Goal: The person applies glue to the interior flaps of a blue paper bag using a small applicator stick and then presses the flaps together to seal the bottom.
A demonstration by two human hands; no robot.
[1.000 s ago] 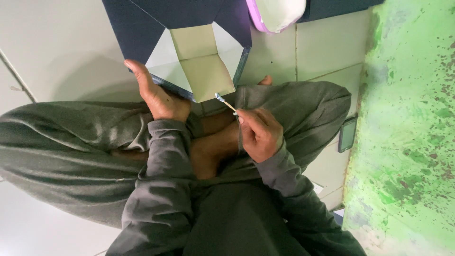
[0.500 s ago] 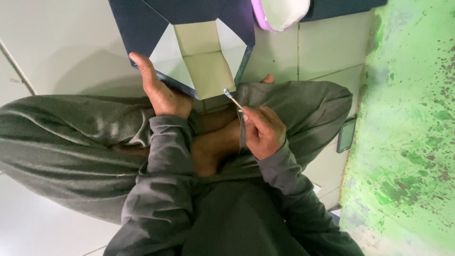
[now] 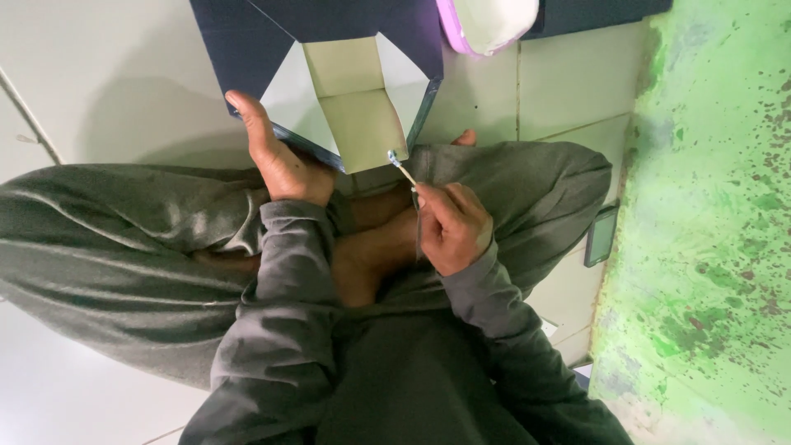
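A dark navy folded-card box [image 3: 247,41] with pale cream inner flaps lies on the pale tiled floor [image 3: 124,74] at the top of the head view, in front of the person's crossed legs. Its open mouth faces the person: one cream flap [image 3: 367,128] slopes down toward the lap, with white triangular panels on either side of it. No label can be made out on the box.

The left hand [image 3: 280,161] rests on the box's near left edge, palm against the dark rim, thumb stretched up along the navy side and the other fingers hidden under the box. The right hand [image 3: 453,227] is closed in a pinch around a thin pale stick [image 3: 404,170] with a small bluish-white tip. That tip touches, or lies just beside, the lower right corner of the cream flap; which of the two cannot be told. A thin dark strip [image 3: 418,231] also hangs down from the same pinch.

The stick lies just to the right of the left hand, between the two hands and closer to the right one. Both sleeves and the trousers [image 3: 107,239] are grey-green.

At the top edge, right of the box, a white rounded object with a purple rim [image 3: 486,21] sits beside a dark flat panel [image 3: 593,15]. A dark flat rectangular device [image 3: 600,235] stands by the right knee, against a mottled green wall [image 3: 717,206].
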